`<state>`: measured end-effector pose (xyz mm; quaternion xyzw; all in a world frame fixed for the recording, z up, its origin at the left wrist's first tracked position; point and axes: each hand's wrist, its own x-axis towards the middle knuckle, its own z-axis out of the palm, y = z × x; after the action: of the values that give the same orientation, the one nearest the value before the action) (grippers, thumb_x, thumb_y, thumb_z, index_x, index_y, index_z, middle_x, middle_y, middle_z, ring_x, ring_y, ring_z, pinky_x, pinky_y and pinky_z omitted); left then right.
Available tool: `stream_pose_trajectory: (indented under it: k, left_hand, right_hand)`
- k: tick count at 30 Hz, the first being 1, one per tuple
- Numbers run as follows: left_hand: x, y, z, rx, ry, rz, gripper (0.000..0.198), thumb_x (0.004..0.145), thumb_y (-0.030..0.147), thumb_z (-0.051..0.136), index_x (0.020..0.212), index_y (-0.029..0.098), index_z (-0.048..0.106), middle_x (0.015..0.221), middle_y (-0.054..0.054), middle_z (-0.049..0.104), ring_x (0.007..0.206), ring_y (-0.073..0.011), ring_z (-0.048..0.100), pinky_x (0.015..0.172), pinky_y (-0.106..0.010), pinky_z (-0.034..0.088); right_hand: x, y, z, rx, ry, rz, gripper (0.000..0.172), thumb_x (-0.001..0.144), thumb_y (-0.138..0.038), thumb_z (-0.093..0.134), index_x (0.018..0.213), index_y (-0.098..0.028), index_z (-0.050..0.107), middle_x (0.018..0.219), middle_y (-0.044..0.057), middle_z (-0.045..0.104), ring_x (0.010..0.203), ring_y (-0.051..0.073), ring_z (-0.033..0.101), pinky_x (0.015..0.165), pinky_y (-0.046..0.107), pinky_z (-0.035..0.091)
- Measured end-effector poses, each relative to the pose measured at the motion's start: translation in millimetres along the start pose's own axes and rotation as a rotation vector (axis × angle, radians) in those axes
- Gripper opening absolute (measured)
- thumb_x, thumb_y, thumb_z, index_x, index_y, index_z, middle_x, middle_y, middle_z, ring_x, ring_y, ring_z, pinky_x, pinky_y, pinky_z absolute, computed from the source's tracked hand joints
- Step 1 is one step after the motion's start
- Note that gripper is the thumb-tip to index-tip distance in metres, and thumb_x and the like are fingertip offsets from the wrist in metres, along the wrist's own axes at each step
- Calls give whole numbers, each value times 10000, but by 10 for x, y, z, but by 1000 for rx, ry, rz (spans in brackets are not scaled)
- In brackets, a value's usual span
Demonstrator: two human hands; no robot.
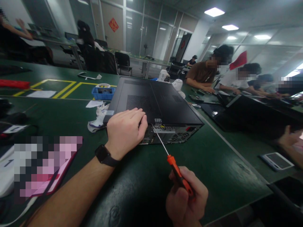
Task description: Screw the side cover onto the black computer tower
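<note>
Left hand (126,130) lies unclenched on the case edge (180,123); right hand (186,206) grips screwdriver (174,163) over open tabletop (134,176).

Through the head camera I take this for an electronics workshop in an office-like room. I see a long green bench (232,167) marked with yellow lines (68,90), a computer case (165,94) lying on it near a blue bin (103,95), and a screwdriver (175,165) held towards the case. I make out several people (201,74) at work surfaces. Glass partitions (149,30), ceiling light panels (214,12) and a black chair (123,60) give me the office look.
</note>
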<state>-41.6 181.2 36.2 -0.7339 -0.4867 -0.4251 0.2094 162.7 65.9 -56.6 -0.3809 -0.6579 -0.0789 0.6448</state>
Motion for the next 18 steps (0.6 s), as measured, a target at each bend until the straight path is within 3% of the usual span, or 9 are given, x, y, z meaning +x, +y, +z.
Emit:
stream_pose_trajectory:
  k: [4, 11, 18]
  left_hand:
    - [-1, -3, 2, 0, 4, -3, 254, 1014, 268, 548, 1035, 172, 782, 1135, -66, 829, 1065, -283, 790, 902, -443, 605]
    - [-7, -15, 2, -4, -7, -5, 263, 1018, 272, 542, 1036, 176, 786, 1143, -64, 828, 1075, -286, 788, 900, -448, 608]
    - [5, -6, -2, 8, 2, 2, 257, 1012, 267, 552, 1033, 170, 789, 1133, -71, 830, 1049, -287, 794, 901, -439, 611]
  right_hand:
    - [47, -8, 21, 32, 17, -11, 297, 1048, -295, 558, 1301, -149, 608, 989, 86, 678, 860, 211, 716, 705, 419, 651]
    - [-31, 53, 16, -50, 42, -58, 284, 1044, -230, 568, 1315, -157, 616, 1020, 79, 692, 731, 146, 678, 587, 309, 613]
    - [0, 13, 28, 58, 14, 2, 321, 1016, -264, 605, 1317, -152, 597, 1009, 79, 668, 884, 222, 721, 721, 441, 651]
